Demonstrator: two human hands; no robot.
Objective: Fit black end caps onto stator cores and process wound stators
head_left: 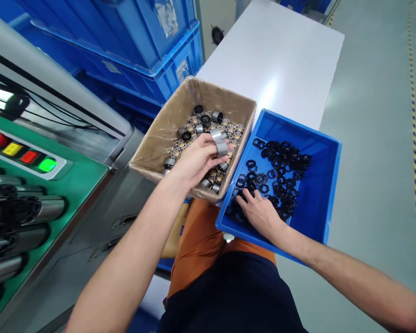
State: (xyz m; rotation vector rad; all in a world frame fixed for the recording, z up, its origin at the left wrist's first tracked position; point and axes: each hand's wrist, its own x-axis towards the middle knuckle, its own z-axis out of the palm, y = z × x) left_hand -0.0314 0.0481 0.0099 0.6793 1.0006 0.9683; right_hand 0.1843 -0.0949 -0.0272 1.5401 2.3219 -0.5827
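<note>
My left hand (203,159) is closed around silver ring-shaped metal cores (221,147), at least two of them, above a cardboard box (156,138) lined with clear plastic. Below it in the box lie more metal cores (180,144), some fitted with black end pieces (185,134). Inside the blue bin (319,194) to the right, my right hand (258,208) reaches down at the near left corner. Its fingers curl onto the toothed black plastic rings (280,180) heaped there; the fingertips are partly hidden among them.
Box and bin stand side by side at the near end of a white table (284,51). Stacked blue crates (131,46) rise behind on the left. At far left, a green machine top (72,185) carries metal cylinders (48,208) and a button panel (27,155).
</note>
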